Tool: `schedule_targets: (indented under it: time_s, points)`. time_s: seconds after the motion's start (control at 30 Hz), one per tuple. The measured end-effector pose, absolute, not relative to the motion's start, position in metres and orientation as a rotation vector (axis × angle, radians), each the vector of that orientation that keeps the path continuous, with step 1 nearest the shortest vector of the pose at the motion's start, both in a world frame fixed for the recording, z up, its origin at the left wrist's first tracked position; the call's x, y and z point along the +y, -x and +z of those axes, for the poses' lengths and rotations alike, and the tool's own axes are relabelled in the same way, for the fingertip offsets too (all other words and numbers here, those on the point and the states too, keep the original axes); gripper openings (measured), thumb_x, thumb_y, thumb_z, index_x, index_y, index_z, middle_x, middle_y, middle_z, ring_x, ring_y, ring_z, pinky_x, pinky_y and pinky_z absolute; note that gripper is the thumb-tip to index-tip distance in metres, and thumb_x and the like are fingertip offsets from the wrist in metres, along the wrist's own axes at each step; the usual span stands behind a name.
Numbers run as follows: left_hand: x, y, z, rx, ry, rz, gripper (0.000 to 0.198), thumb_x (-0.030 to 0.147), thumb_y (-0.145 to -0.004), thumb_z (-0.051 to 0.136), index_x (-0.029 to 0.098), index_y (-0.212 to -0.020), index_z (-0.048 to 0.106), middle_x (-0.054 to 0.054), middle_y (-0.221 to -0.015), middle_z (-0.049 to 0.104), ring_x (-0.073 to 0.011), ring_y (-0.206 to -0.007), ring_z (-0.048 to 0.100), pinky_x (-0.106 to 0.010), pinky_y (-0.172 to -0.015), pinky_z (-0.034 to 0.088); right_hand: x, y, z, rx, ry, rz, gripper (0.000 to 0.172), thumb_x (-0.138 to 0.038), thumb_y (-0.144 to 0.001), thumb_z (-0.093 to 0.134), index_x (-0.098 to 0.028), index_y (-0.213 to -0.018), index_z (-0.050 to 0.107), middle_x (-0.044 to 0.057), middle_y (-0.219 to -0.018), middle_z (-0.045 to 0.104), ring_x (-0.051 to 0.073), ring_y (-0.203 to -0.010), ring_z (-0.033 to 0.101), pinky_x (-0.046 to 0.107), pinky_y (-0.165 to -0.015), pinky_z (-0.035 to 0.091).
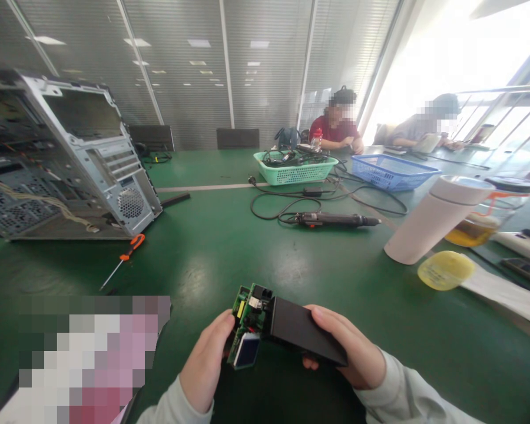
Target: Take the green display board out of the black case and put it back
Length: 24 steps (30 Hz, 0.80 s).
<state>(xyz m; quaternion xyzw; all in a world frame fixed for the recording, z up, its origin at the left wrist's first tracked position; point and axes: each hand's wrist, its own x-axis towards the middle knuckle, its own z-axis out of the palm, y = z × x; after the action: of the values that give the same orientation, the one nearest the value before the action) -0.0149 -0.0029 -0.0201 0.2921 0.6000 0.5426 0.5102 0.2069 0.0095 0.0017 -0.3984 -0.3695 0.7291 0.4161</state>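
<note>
Low in the middle of the head view, both hands hold a small electronic device over the green table (229,253). My right hand (348,353) is wrapped round its black casing (304,330). My left hand (207,359) grips the green circuit board (247,321) that sticks out of the casing's left end. The board carries a small blue-grey screen and a yellow part. Grey sleeves cover both wrists.
An open computer case (66,159) lies at the left, an orange-handled screwdriver (123,259) before it. A black electric screwdriver (335,220) with cable, green basket (295,168), blue basket (393,171), white tumbler (437,218) and yellow lid (446,270) stand farther off. Two people sit at the far end.
</note>
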Motion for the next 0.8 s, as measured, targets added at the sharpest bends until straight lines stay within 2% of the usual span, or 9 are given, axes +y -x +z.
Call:
schedule_targets:
  time_s: [0.37, 0.57, 0.7, 0.8]
  points:
    - [-0.001, 0.018, -0.026, 1.465, -0.716, 1.289, 0.027, 0.038, -0.073, 0.07, 0.02, -0.09, 0.077, -0.011, -0.115, 0.073, -0.0357, -0.124, 0.053, -0.047, -0.105, 0.041, 0.01, -0.208, 0.0, -0.955, 1.01, 1.82, 0.052, -0.062, -0.076, 0.068, -0.013, -0.091, 0.066, 0.001, -0.063, 0.063, 0.013, -0.051, 0.063, 0.018, -0.046, 0.048]
    - [0.0, 0.019, -0.03, 1.474, -0.734, 1.302, 0.03, 0.044, -0.071, 0.07, 0.02, -0.088, 0.078, -0.01, -0.116, 0.073, -0.0352, -0.127, 0.05, -0.047, -0.112, 0.031, 0.01, -0.207, 0.0, -0.966, 1.015, 1.81, 0.053, -0.063, -0.075, 0.068, -0.012, -0.09, 0.066, 0.002, -0.063, 0.064, 0.014, -0.051, 0.063, 0.018, -0.046, 0.049]
    - [0.001, 0.018, -0.032, 1.487, -0.716, 1.283, 0.04, 0.049, -0.071, 0.067, 0.018, -0.095, 0.076, -0.014, -0.121, 0.069, -0.0388, -0.129, 0.047, -0.054, -0.106, 0.036, 0.011, -0.207, 0.0, -0.961, 1.02, 1.812, 0.053, -0.064, -0.074, 0.068, -0.013, -0.091, 0.066, 0.002, -0.062, 0.063, 0.014, -0.051, 0.063, 0.018, -0.045, 0.049]
    - [0.002, 0.017, -0.033, 1.498, -0.707, 1.272, 0.042, 0.049, -0.071, 0.067, 0.017, -0.097, 0.076, -0.014, -0.122, 0.068, -0.0391, -0.129, 0.046, -0.054, -0.105, 0.037, 0.011, -0.207, 0.0, -0.961, 1.017, 1.811, 0.053, -0.064, -0.074, 0.069, -0.013, -0.09, 0.066, 0.002, -0.061, 0.063, 0.014, -0.05, 0.063, 0.018, -0.045, 0.049]
